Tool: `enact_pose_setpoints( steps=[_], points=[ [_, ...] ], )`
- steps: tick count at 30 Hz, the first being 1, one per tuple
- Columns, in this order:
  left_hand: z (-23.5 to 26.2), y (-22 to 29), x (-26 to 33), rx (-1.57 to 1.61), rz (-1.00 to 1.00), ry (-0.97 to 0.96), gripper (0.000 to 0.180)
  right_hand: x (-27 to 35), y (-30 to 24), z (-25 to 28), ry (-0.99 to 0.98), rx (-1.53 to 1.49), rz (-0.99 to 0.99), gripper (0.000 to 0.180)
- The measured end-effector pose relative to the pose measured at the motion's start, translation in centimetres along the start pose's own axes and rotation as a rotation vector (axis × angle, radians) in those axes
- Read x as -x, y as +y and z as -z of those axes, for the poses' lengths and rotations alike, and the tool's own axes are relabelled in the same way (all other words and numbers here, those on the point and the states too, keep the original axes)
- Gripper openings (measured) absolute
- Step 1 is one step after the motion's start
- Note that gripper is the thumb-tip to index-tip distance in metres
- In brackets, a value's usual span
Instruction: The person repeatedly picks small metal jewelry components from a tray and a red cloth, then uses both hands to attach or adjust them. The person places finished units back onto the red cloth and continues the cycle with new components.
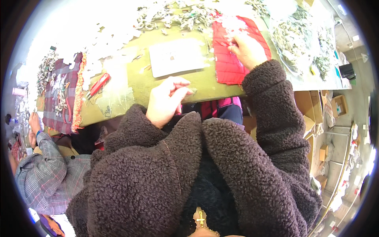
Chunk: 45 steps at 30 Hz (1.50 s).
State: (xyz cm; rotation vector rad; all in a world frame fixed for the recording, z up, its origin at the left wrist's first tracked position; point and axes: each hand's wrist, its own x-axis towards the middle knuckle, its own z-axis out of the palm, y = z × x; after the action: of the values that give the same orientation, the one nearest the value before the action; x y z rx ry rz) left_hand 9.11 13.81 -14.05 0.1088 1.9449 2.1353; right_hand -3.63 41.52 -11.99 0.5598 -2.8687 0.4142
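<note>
My left hand point(167, 98) is at the near edge of the green table, its fingers curled in toward the thumb. Whatever its fingertips hold, if anything, is too small to make out. Farther right, my right hand point(248, 51) reaches over a red quilted cloth point(229, 70), fingers and thumb drawn together beside small white pieces point(231, 25) lying on it. Its fingertips are washed out by glare, so what they pinch cannot be named. Between and beyond the hands lies a white rectangular tray or board point(177, 57) with a few tiny bits on it.
Heaps of small pale looped parts point(189, 17) cover the table's far side. A clear plastic bag point(294, 43) of similar parts lies at right. Red-handled cutters point(98, 85) rest at left, near a plaid cloth point(59, 94). A co-worker's hands point(34, 128) work at far left. Cardboard boxes point(306, 104) stand at right.
</note>
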Motion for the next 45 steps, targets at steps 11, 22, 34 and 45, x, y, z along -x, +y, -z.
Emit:
enact_pose_setpoints(
  steps=[11,22,34,45],
  points=[
    [1.0,0.1,0.0,0.101,0.056,-0.084,0.018,4.5,-1.4,8.9,-0.388,-0.202,-0.110,0.022],
    [2.1,0.0,-0.5,0.111,-0.039,-0.218,0.019,-8.6,-6.9,-2.5,-0.066,0.223,-0.025,0.027],
    [2.2,-0.1,-0.3,0.062,-0.041,-0.216,0.019,-4.4,-4.3,6.7,0.080,-0.709,-0.166,0.024],
    [0.8,1.9,0.2,0.000,-0.068,-0.014,0.023,-4.2,-3.7,7.1,0.052,-0.450,-0.004,0.024]
  ],
)
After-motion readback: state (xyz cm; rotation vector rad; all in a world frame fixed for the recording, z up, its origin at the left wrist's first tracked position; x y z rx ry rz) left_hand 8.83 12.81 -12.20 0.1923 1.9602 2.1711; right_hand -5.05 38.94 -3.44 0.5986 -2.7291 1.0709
